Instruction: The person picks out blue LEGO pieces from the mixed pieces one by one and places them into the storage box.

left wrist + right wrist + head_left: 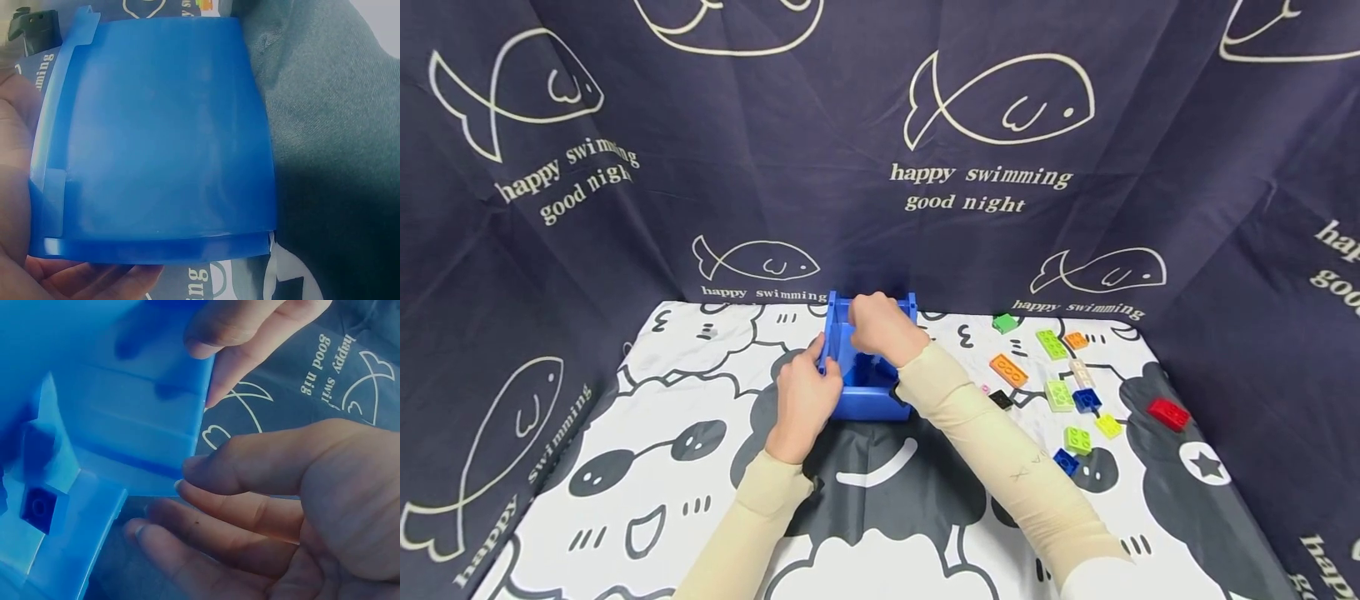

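Note:
A blue plastic bin (868, 406) with a low front stands on the cloth before me in the head view. My left hand (805, 400) grips its left wall, thumb and finger on either side of the edge in the right wrist view. The bin's smooth outer wall (162, 131) fills much of the left wrist view. My right hand (883, 329) is over the rear of the bin, fingertips close to its edge in the right wrist view. No brick shows between these loosely bent fingers. A dark blue brick (40, 509) lies inside the bin.
Several loose bricks lie to the right, among them a red brick (1168, 413), an orange brick (1008, 371), a green brick (1004, 323) and a yellow brick (1108, 426). A dark fish-print curtain (865, 167) hangs right behind the bin. The tablecloth (677, 483) has cartoon faces.

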{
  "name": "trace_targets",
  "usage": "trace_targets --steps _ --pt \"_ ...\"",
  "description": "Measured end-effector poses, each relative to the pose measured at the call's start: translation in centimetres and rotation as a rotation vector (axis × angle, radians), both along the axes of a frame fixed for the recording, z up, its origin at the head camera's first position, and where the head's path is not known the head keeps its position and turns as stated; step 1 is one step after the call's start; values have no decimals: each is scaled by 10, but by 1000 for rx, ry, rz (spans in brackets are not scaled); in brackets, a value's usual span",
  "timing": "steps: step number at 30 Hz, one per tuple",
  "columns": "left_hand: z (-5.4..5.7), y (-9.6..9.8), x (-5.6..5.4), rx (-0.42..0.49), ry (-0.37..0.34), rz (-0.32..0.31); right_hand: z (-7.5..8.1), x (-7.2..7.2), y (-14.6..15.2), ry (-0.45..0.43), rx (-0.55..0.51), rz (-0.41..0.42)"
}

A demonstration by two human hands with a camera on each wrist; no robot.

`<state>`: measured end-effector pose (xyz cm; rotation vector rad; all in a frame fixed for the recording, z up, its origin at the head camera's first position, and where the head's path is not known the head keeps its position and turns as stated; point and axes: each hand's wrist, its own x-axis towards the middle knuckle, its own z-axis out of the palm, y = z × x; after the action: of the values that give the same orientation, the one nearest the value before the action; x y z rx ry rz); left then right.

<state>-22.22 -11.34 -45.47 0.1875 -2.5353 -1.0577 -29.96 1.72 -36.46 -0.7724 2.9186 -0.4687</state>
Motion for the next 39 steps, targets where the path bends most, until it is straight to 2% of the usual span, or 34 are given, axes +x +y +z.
trace_targets --steps 4,14,18,24,32,39 --pt "-1 1 0 -4 -6 1 0 1 2 -35 16 -23" --pt "-2 2 1 -4 11 8 1 5 8 0 28 -56" --pt "-3 3 0 -11 9 13 13 10 15 1 -4 -60" --pt "-2 2 0 -12 18 12 37 20 29 28 -39 -111" --pt "-1 1 1 -9 5 15 67 33 57 54 -141 -167" --pt "-1 1 1 4 2 5 79 44 94 182 -203 -208"
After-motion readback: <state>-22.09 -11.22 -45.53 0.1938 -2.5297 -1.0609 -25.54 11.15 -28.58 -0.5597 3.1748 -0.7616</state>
